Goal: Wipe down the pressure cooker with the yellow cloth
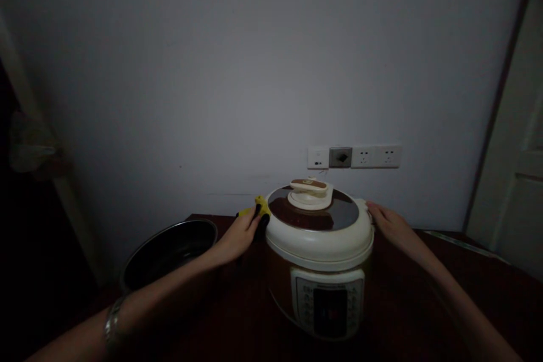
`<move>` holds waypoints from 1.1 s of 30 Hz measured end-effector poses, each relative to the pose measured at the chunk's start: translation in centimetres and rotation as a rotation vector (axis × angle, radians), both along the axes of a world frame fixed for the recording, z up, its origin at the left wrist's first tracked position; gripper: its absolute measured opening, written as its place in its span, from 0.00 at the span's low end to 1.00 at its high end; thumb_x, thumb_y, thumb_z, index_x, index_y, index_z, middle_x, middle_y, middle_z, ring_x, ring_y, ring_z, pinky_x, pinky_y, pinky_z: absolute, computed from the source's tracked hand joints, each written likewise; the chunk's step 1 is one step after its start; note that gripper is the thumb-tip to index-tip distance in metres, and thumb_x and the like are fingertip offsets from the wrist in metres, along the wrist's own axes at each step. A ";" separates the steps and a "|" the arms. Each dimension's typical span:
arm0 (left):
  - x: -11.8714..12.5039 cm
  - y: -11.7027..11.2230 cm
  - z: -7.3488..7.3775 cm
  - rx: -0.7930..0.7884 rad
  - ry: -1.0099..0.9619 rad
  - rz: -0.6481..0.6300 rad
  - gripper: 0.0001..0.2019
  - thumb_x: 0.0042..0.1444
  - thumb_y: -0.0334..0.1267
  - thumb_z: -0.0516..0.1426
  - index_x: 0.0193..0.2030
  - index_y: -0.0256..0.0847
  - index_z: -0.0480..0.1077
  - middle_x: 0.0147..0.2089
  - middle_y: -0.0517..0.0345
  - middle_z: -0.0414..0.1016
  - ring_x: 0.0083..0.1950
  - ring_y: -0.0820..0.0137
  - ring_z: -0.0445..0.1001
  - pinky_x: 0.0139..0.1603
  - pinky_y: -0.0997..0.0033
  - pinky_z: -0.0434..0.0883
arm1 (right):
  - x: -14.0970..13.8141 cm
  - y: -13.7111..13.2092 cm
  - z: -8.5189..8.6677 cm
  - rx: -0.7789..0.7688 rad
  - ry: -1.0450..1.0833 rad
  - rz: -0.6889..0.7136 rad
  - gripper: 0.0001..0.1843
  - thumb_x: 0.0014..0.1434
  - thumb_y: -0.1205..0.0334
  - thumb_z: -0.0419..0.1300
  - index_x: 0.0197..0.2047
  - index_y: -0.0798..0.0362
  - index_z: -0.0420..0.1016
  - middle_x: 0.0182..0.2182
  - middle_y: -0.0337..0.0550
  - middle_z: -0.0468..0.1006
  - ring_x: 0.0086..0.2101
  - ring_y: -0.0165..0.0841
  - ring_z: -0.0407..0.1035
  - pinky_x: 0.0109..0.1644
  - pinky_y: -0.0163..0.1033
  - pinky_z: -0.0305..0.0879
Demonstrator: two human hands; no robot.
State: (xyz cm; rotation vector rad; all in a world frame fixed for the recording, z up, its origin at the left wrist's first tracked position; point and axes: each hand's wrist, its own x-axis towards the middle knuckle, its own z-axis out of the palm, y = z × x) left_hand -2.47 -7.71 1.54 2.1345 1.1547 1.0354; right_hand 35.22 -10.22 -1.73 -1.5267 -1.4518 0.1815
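A white and brown electric pressure cooker (318, 243) stands upright on the dark table, its lid on and its control panel (328, 302) facing me. The lid's handle (309, 186) sits on top. My left hand (240, 235) is closed on a yellow and black object (263, 205) against the cooker's left side; its kind is hard to make out in the dim light. On the opposite side, my right hand (390, 223) grips the cooker's edge near the lid rim, with the fingertips partly hidden behind it.
Left of the cooker lies a dark round pan (169, 232), partly behind my left forearm. Wall sockets (375, 156) are fixed just behind the cooker. A pale door (517, 169) stands at the right, and a plastic bag (29, 144) hangs at far left.
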 end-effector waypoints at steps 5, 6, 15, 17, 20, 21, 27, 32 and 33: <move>0.4 3.5 -0.4 -0.055 -0.055 -0.073 0.22 0.60 0.47 0.48 0.55 0.38 0.68 0.54 0.49 0.74 0.57 0.59 0.69 0.60 0.59 0.62 | 0.2 0.0 -0.1 -0.003 -0.017 -0.013 0.27 0.55 0.44 0.43 0.38 0.52 0.77 0.45 0.55 0.79 0.49 0.49 0.70 0.56 0.49 0.61; 0.5 4.2 -0.6 -0.065 -0.072 -0.062 0.22 0.60 0.46 0.47 0.55 0.37 0.68 0.54 0.49 0.74 0.57 0.59 0.69 0.60 0.59 0.62 | 0.2 0.0 -0.1 -0.008 -0.022 -0.018 0.28 0.54 0.44 0.43 0.37 0.53 0.77 0.44 0.56 0.79 0.49 0.49 0.70 0.56 0.49 0.61; 3.1 -2.5 -3.0 0.145 -0.183 0.092 0.24 0.63 0.40 0.43 0.65 0.39 0.58 0.70 0.52 0.54 0.71 0.63 0.49 0.70 0.56 0.47 | -0.1 0.1 -0.4 -0.006 -0.068 -0.063 0.28 0.58 0.47 0.40 0.40 0.53 0.76 0.44 0.55 0.79 0.47 0.48 0.71 0.54 0.47 0.63; 4.2 -4.8 -3.6 0.284 -0.092 0.087 0.25 0.63 0.36 0.42 0.67 0.44 0.54 0.72 0.58 0.47 0.73 0.64 0.41 0.71 0.53 0.44 | -0.1 0.1 -0.4 -0.006 -0.084 -0.050 0.28 0.59 0.47 0.40 0.41 0.53 0.77 0.43 0.55 0.79 0.47 0.48 0.72 0.54 0.47 0.63; 6.3 -7.4 -3.9 0.474 0.101 0.062 0.29 0.60 0.30 0.43 0.68 0.50 0.52 0.72 0.62 0.45 0.73 0.62 0.36 0.70 0.46 0.45 | -0.1 0.0 -0.3 -0.003 -0.087 -0.046 0.29 0.60 0.48 0.40 0.42 0.54 0.77 0.43 0.55 0.79 0.47 0.47 0.72 0.53 0.47 0.63; 7.1 -8.0 -3.8 0.523 0.180 0.041 0.30 0.59 0.29 0.43 0.68 0.51 0.52 0.72 0.63 0.46 0.73 0.60 0.36 0.69 0.43 0.46 | -0.1 0.0 -0.3 -0.008 -0.088 -0.049 0.29 0.60 0.48 0.39 0.42 0.55 0.77 0.43 0.56 0.79 0.47 0.47 0.72 0.53 0.47 0.63; 11.3 -9.7 -0.9 0.747 0.550 -0.169 0.31 0.57 0.27 0.48 0.68 0.48 0.51 0.72 0.62 0.47 0.72 0.57 0.42 0.67 0.45 0.53 | -0.2 0.0 -0.3 0.030 -0.104 -0.031 0.31 0.60 0.46 0.39 0.42 0.56 0.77 0.43 0.54 0.80 0.45 0.44 0.72 0.54 0.45 0.63; 10.9 -9.3 0.5 0.789 0.616 -0.226 0.31 0.57 0.27 0.49 0.67 0.47 0.53 0.72 0.59 0.49 0.71 0.57 0.46 0.66 0.49 0.53 | 0.1 0.2 -0.5 0.036 -0.076 0.005 0.32 0.60 0.44 0.40 0.45 0.57 0.76 0.45 0.54 0.79 0.47 0.44 0.71 0.55 0.46 0.62; 10.3 -9.0 0.6 0.765 0.606 -0.193 0.30 0.57 0.28 0.49 0.67 0.48 0.53 0.72 0.59 0.49 0.71 0.57 0.47 0.66 0.49 0.54 | 0.2 0.2 -0.5 0.036 -0.068 0.020 0.33 0.60 0.43 0.40 0.46 0.58 0.76 0.46 0.53 0.78 0.47 0.44 0.71 0.55 0.46 0.62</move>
